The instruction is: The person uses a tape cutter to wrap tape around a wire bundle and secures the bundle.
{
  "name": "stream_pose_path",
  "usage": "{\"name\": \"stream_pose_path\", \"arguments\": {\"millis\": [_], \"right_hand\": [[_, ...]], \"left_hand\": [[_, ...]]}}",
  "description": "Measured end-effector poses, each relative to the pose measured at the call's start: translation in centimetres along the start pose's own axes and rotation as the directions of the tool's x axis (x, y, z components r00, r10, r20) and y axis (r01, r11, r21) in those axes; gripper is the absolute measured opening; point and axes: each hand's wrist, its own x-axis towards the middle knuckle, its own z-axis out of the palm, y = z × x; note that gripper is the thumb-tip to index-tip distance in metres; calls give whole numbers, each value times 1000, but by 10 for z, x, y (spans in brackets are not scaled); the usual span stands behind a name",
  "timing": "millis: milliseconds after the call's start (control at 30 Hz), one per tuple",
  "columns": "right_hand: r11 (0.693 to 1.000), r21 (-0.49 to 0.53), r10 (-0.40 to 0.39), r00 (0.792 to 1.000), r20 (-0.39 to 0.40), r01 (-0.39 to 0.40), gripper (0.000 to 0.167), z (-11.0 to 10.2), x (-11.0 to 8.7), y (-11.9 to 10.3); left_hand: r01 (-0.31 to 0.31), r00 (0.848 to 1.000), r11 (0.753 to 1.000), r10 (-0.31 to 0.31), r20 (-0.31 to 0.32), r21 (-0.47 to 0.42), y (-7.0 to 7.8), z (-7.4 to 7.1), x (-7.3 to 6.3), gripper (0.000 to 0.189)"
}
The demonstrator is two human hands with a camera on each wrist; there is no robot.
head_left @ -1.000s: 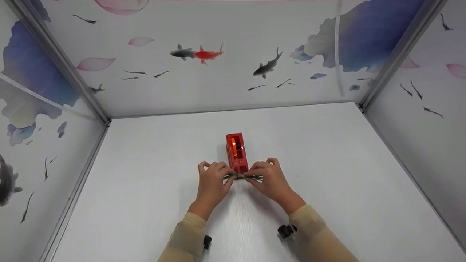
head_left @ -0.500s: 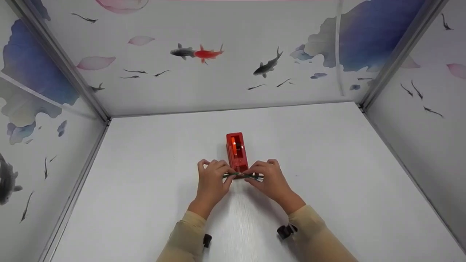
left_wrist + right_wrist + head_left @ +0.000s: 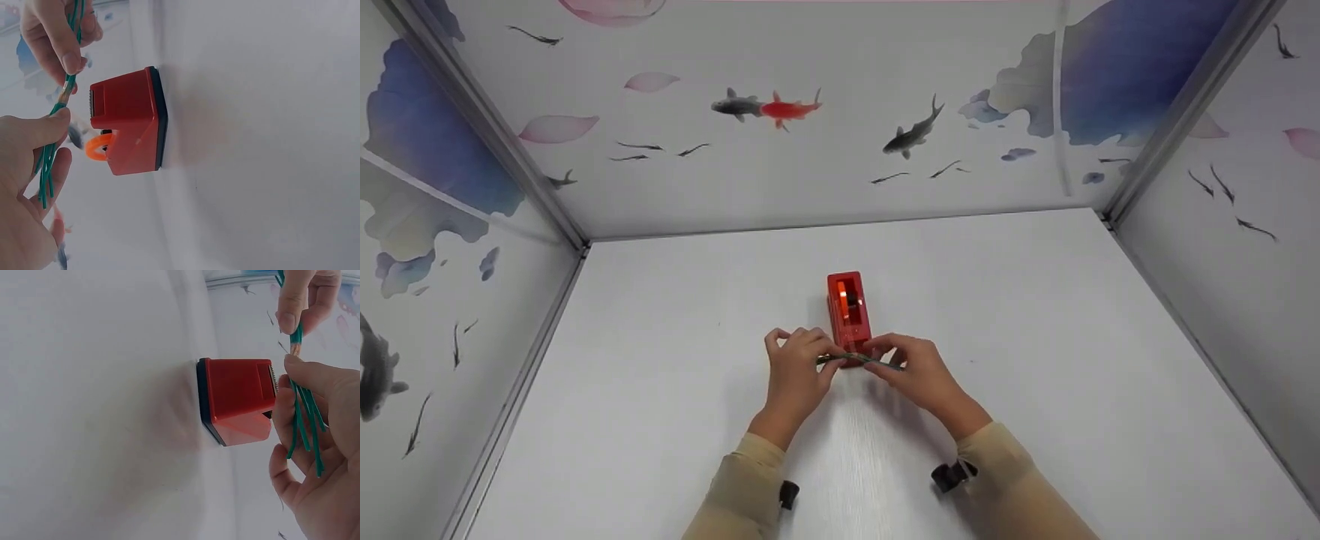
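A bundle of thin green wires (image 3: 308, 413) is held level between both hands, just in front of a red tape dispenser (image 3: 849, 311). My left hand (image 3: 797, 375) pinches one side of the bundle between thumb and fingers. On the other side, my right hand (image 3: 919, 371) has its thumb and fingers on the wires, with loose ends fanning across the palm in the right wrist view. Between the fingertips a short brownish, shiny section (image 3: 64, 97) shows; whether it is tape or bare metal is unclear. The dispenser stands upright on a dark base, its toothed edge (image 3: 92, 104) towards the hands.
An orange ring (image 3: 98, 147) sits in the dispenser. The white tabletop (image 3: 675, 360) spreads around it, bounded by printed panels (image 3: 840, 172) at the back and sides. Black wrist cameras (image 3: 952, 475) show under the sleeves.
My right hand's fingers have shifted and spread slightly at the bundle, and the wires on that side have tilted. The left hand and the dispenser stay almost in place.
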Motion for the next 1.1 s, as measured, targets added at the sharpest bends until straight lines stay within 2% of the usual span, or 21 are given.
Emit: {"name": "stream_pose_path", "arguments": {"millis": [133,233,467,600,767,867,967,1100], "right_hand": [[991,87,92,990,107,-102,19,-2,2,-1],[982,141,101,983,152,-122,19,-2,2,0],[977,173,100,987,123,-121,17,-4,3,-1],[977,177,102,990,102,-119,17,-5,2,-2],[982,167,81,994,79,-93,17,-7,2,-2],[985,153,71,996,61,-80,17,-7,2,-1],[987,148,57,997,49,-64,18,-7,2,0],[986,161,38,998,45,-45,19,-6,2,0]], "left_hand": [[48,999,997,-47,10,-67,0,0,0,12],[73,997,992,-72,11,-101,0,0,0,12],[105,994,984,-105,10,-143,-2,3,0,14],[136,991,969,-131,36,-209,-3,3,0,15],[210,977,916,-183,109,-341,-6,2,-1,20],[253,965,881,-202,164,-399,-8,1,-1,34],[306,947,856,-228,227,-417,-11,1,-1,44],[384,913,812,-265,309,-439,-13,1,0,36]]}}
